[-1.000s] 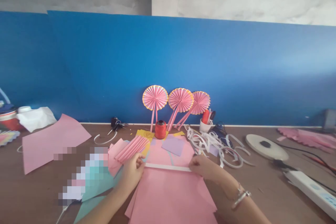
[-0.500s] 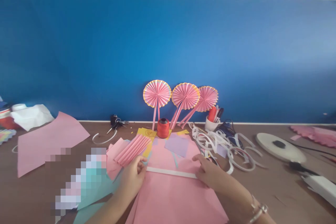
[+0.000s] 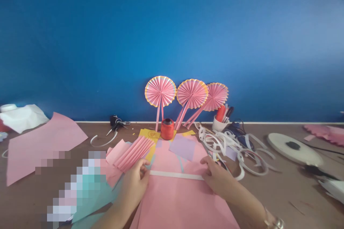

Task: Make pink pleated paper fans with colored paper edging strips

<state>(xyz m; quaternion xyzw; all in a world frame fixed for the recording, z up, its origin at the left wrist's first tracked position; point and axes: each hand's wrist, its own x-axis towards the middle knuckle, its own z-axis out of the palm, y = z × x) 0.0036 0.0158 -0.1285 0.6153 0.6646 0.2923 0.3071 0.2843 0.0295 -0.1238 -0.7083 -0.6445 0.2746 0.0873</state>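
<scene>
A large pink paper sheet [image 3: 185,204] lies in front of me, with a narrow white strip [image 3: 176,175] running along its far edge. My left hand [image 3: 136,177] is closed at the left end of that edge, thumb and fingers curled together. At the right end, my right hand [image 3: 218,177] pinches the same edge, its fingers bent over the corner. More pink paper and a lilac piece [image 3: 183,146] lie just beyond the strip. A pleated pink paper [image 3: 135,154] rests beside my left hand. Both thumb tips are partly hidden.
Three pink pleated paper fans [image 3: 160,92] lean against the blue board [image 3: 107,43]. A red round object [image 3: 167,130] stands before them. Curled white strips [image 3: 215,143] and a white pen cup [image 3: 219,124] are at right, with a pale oval disc [image 3: 295,148] farther over. Keys [image 3: 116,123] lie left.
The view has tipped downward, so the wall above the blue board is out of sight. Both hands keep their hold at the ends of the white strip, barely shifted.
</scene>
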